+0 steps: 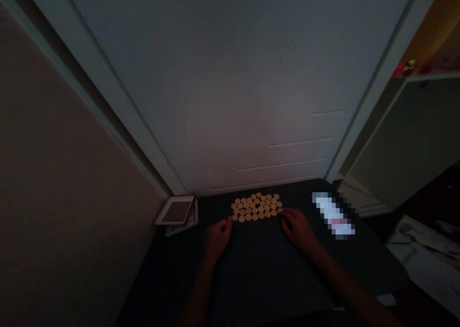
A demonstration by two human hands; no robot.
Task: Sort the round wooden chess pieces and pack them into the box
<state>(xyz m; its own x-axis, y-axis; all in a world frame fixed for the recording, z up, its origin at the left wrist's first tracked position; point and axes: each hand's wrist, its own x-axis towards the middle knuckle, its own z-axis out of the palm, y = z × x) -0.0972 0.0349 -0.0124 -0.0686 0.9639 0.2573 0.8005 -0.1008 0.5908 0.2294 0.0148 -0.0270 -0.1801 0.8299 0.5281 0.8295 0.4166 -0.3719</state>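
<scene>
Dark bench [266, 269] against pale panel [201, 77] with raised heart [250, 134]: tan discs [255, 211] in rows, between left fingers [227, 225], curled, grip unclear, and right fingers [291, 214], loosely spread.

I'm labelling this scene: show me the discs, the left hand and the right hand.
Discs [255, 211], head view: one near the group's middle.
Left hand [217, 236], head view: its middle.
Right hand [299, 227], head view: its back.

Dim throughout: the panel [201, 87] beyond the right hand [299, 228] is dull grey, the table [264, 272] beneath it almost black. Right of that hand, a bright patch [332, 214] is pixelated; fine detail is soft.
</scene>
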